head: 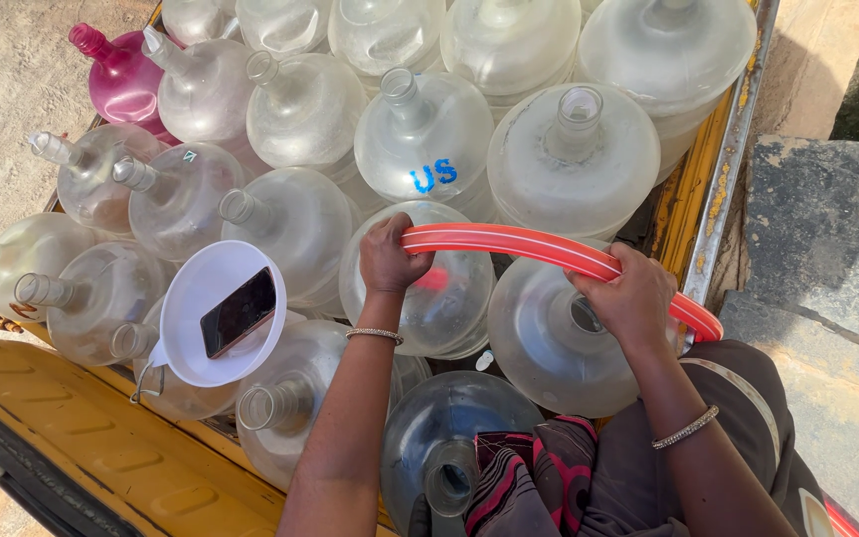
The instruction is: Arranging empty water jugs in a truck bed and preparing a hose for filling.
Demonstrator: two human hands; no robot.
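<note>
- The left hand (387, 257) is clenched around the far-left end of a red hose (549, 251), gripping it just above the clear water jug (428, 288) in the middle of the load.
- The right hand (631, 298) wraps over the same hose further to the right, fingers curled around it, above another jug with an open mouth (559, 343).
- The hose arcs between the two hands and runs on to the right, past the metal edge (723, 169) of the yellow cart bed (101, 438).
- Many large clear jugs are packed together, necks pointing various ways; a pink jug (121, 80) lies at the far left.
- A white funnel (221, 313) sits on a near-left jug with a dark phone (239, 311) lying in its bowl.
- By my reading, the step in hand is steering the hose end toward a jug mouth; the next move calls for lowering the left-held tip into an opening while the right hand feeds the hose along.
</note>
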